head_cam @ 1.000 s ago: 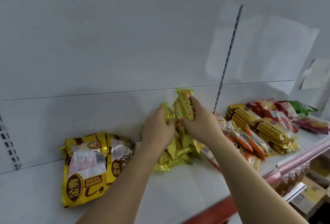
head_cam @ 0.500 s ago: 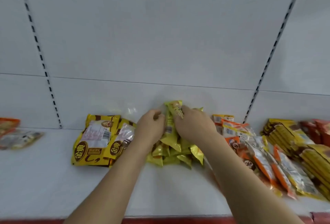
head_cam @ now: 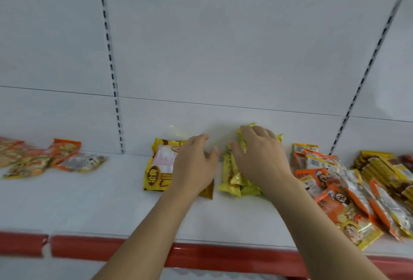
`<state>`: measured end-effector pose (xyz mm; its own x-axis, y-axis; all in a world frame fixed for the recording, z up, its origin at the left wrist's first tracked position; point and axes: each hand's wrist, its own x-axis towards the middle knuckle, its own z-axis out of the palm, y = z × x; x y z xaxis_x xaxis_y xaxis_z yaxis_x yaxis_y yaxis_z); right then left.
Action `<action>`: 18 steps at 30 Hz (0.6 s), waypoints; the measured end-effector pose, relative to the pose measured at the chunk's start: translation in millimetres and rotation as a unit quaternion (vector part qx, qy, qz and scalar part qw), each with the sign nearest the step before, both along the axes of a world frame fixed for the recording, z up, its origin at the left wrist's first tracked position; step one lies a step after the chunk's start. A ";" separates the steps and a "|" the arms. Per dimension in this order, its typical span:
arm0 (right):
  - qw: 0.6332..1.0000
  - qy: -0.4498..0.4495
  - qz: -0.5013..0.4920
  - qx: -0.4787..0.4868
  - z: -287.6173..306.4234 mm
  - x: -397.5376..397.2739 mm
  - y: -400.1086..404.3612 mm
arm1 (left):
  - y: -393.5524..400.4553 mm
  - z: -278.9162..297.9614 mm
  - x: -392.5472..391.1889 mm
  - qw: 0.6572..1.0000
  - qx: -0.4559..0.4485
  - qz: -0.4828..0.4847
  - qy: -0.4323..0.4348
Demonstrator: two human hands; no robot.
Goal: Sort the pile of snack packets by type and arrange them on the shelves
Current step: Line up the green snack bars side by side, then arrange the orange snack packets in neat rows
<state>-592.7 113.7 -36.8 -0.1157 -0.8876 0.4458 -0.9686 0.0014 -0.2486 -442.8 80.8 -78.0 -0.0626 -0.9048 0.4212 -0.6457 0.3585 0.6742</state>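
Observation:
A heap of small yellow snack packets (head_cam: 234,181) lies on the white shelf (head_cam: 89,203) against the back panel. My right hand (head_cam: 259,157) rests flat on top of this heap with fingers spread. My left hand (head_cam: 194,163) hovers just left of the heap with relaxed, slightly bent fingers and holds nothing; it covers part of the larger yellow-and-brown packets (head_cam: 158,168). Orange packets (head_cam: 335,195) fan out to the right of the heap.
Golden stick-shaped packets (head_cam: 380,168) are stacked at the far right. Orange and mixed packets (head_cam: 44,159) lie at the far left. A red price rail (head_cam: 201,255) runs along the shelf front. Slotted uprights (head_cam: 111,67) divide the back panel.
Both hands let go of the yellow packet they held upright; it now lies in the heap. My right hand flattened onto the heap and my left hand drew away to the left. The view shifted left.

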 end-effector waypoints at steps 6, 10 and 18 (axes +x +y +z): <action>0.999 -0.010 0.031 -0.008 -9.8 112.4 14.8 | 18.4 -10.4 117.7 0.992 -0.086 0.023 -0.084; 0.999 -0.012 0.049 0.007 -28.3 190.2 20.4 | 25.2 -24.5 203.5 0.988 -0.091 0.050 -0.119; 0.990 0.026 0.123 0.065 -47.6 322.8 -10.7 | 13.7 -45.7 344.4 0.976 -0.055 0.121 -0.172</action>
<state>-269.9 103.0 -84.3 0.1317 -0.9362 0.3259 -0.9550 -0.2080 -0.2116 -98.4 94.5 -123.7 -0.0074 -0.8613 0.5081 -0.9019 0.2252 0.3687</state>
